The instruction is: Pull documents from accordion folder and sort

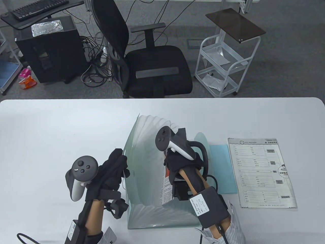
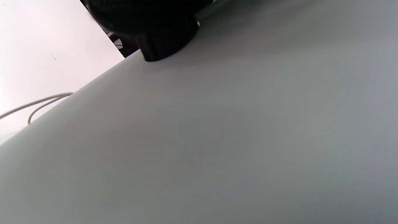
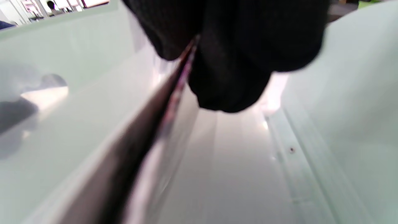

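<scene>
While the left hand [image 1: 111, 170] rests its fingers on the folder's outer wall at nine o'clock, touching rather than clamping, the pale green folder [image 1: 144, 162] stands fanned open at the table's [image 1: 50, 132] middle. Seen from the left wrist, one fingertip [image 2: 164, 43] presses that wall. Inside the folder, the right hand [image 1: 177, 157] pinches a printed page [image 1: 166, 188], and the right wrist view shows its fingers [image 3: 230, 62] together on the sheet's edge. At three o'clock lie a blue sheet [image 1: 223, 167] and, just beside it, a form [image 1: 261, 172].
</scene>
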Action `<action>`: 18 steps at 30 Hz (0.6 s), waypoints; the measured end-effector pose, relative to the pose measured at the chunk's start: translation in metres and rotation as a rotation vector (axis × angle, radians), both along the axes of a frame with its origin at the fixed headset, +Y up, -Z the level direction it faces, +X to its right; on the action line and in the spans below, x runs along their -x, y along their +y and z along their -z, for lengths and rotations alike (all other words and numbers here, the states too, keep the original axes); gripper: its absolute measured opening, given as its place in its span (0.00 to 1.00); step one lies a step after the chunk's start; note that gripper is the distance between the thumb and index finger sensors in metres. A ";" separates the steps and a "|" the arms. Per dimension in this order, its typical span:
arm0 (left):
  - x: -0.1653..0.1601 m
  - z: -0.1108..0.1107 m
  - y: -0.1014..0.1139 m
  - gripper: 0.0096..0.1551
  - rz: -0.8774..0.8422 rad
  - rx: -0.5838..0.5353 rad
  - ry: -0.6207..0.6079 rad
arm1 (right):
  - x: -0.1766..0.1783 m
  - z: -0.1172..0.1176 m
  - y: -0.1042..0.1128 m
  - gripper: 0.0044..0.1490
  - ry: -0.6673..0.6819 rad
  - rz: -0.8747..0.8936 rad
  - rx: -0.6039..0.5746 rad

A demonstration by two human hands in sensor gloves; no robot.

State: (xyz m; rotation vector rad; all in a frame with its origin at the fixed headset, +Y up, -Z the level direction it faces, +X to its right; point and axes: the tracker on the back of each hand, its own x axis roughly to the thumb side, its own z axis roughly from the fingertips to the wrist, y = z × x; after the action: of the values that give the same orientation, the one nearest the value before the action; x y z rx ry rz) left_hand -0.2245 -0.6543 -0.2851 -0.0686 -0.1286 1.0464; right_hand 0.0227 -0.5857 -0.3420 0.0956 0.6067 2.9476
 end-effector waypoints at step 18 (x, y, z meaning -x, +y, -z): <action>0.000 -0.001 -0.001 0.43 -0.002 -0.001 0.002 | -0.066 -0.023 0.051 0.28 -0.095 0.213 -0.085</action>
State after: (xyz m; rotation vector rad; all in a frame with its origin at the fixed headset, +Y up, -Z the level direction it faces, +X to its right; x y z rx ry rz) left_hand -0.2240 -0.6550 -0.2846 -0.0662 -0.1279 1.0485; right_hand 0.0887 -0.5346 -0.3194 0.0257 0.4290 2.7532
